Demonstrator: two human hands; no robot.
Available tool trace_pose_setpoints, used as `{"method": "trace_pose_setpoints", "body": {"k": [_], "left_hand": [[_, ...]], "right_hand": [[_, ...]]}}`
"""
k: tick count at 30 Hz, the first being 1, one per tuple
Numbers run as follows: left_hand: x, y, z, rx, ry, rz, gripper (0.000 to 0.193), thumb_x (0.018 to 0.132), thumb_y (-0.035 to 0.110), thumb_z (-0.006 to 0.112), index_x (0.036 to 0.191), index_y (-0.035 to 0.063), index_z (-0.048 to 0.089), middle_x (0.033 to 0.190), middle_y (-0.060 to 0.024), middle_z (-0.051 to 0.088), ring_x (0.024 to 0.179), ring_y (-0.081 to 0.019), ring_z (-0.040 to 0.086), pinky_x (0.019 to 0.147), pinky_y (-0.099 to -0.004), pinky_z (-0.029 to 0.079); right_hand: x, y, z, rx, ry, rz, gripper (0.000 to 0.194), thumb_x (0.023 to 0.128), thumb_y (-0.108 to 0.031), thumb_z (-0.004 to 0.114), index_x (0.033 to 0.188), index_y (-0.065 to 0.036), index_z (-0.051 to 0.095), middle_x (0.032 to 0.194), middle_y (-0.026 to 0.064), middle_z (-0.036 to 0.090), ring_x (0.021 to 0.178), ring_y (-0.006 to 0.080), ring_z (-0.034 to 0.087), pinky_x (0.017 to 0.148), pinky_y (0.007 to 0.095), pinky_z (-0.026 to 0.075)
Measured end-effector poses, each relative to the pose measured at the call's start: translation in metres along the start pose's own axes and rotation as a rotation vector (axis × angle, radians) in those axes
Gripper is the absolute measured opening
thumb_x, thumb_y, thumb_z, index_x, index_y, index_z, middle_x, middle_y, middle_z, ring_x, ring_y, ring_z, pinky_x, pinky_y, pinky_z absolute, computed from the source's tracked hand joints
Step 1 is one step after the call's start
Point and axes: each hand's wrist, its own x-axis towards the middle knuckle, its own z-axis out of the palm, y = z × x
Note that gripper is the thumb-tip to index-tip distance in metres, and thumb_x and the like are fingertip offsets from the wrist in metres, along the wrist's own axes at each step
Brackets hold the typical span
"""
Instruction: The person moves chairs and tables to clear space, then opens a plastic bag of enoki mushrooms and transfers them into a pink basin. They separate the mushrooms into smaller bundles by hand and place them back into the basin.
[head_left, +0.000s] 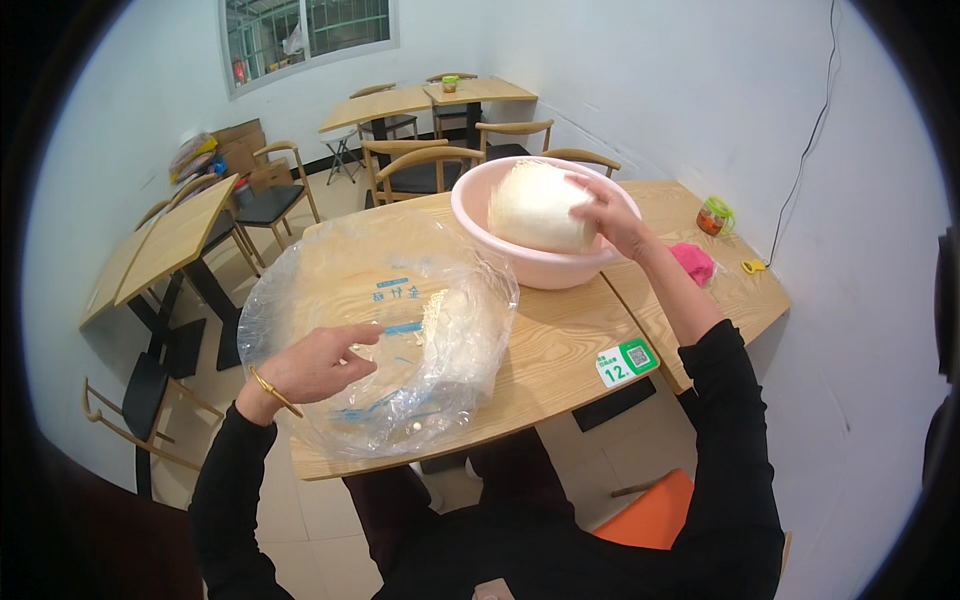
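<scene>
A large bundle of enoki mushrooms (536, 206) lies tilted in the pink plastic basin (551, 270), and my right hand (611, 217) grips its right end. Left of the basin, a big clear plastic bag (322, 292) with blue print spreads over the wooden table (547, 382). Another pale bundle of enoki mushrooms (457, 337) lies in or under the bag's film at its right side. My left hand (322, 364), with a gold bangle on the wrist, hovers over the bag's left part, fingers apart and holding nothing. A small white piece (417, 426) lies near the bag's front edge.
A table sign with a printed code (628, 362) lies near the front right edge. Farther right are a pink cloth or bag (691, 262), a jar with a green lid (715, 216) and a yellow tag (753, 266). Wooden chairs (427, 161) stand behind the table; an orange seat (652, 514) is below right.
</scene>
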Motion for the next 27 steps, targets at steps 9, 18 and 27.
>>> {"method": "trace_pose_setpoints", "body": {"k": [9, 18, 27], "left_hand": [[-0.011, 0.01, 0.008, 0.028, -0.015, 0.04, 0.046, 0.092, 0.013, 0.058, 0.135, 0.0011, 0.047, 0.124, -0.0195, 0.058, 0.104, -0.0259, 0.064, 0.087, -0.0337, 0.051], [-0.004, 0.023, 0.075, 0.206, 0.025, 0.092, 0.037, 0.084, 0.031, 0.065, 0.096, -0.0036, 0.059, 0.084, -0.0264, 0.065, 0.082, -0.0419, 0.063, 0.078, -0.0471, 0.049], [-0.002, 0.051, 0.139, 0.378, 0.385, 0.38, 0.038, 0.071, 0.005, 0.061, 0.107, -0.0052, 0.057, 0.098, -0.0169, 0.062, 0.092, -0.0302, 0.061, 0.075, -0.0386, 0.048]], "right_hand": [[-0.068, -0.114, 0.11, -0.601, 0.188, -0.915, 0.04, 0.077, 0.006, 0.063, 0.117, 0.001, 0.058, 0.121, 0.0179, 0.059, 0.113, 0.0291, 0.058, 0.094, 0.0361, 0.047], [-0.076, -0.084, 0.225, -0.769, -0.684, -0.533, 0.026, 0.082, 0.0, 0.055, 0.107, 0.001, 0.06, 0.1, 0.0214, 0.063, 0.094, 0.0375, 0.061, 0.079, 0.0435, 0.05], [-0.087, -0.074, 0.222, -1.153, -0.695, -0.413, 0.026, 0.084, -0.023, 0.062, 0.096, 0.0, 0.06, 0.095, 0.024, 0.063, 0.092, 0.0388, 0.062, 0.077, 0.0453, 0.05]]}}
